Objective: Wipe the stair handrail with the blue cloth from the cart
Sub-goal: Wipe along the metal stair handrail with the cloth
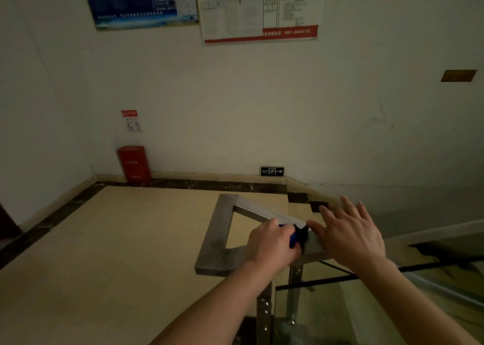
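A steel handrail (213, 237) bends in a flat loop at the stair landing, low in the middle of the head view. My left hand (271, 244) is closed around a blue cloth (297, 236) and presses it on the rail's right run. Only a small part of the cloth shows between thumb and fingers. My right hand (348, 233) lies flat with fingers spread, just right of the cloth, its thumb touching the rail. The cart is out of sight.
Metal posts (264, 313) and a glass panel (366, 287) stand under the rail. Steps descend at the right. A beige landing floor (117, 234) spreads left. A red box (134, 164) stands against the wall, with posters above.
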